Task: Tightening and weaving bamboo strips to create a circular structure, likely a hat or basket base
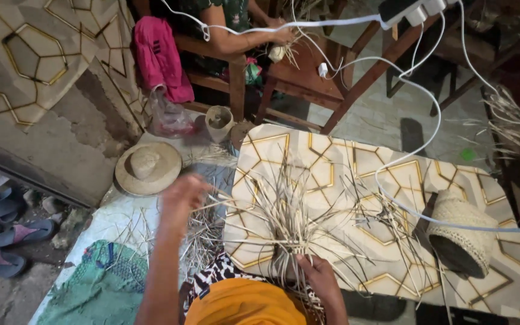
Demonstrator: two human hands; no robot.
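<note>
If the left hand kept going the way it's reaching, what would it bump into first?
Probably the straw hat. The left hand reaches up and away from the person, and the hat lies just beyond it to the left, though depth is hard to judge.

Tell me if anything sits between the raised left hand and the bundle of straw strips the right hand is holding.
Nothing solid does. The left hand is up at the table edge, the right hand pinches the woven start of the straw strips, and only loose strips from that same bundle fan out across the gap. The white cable lies farther right.
</note>
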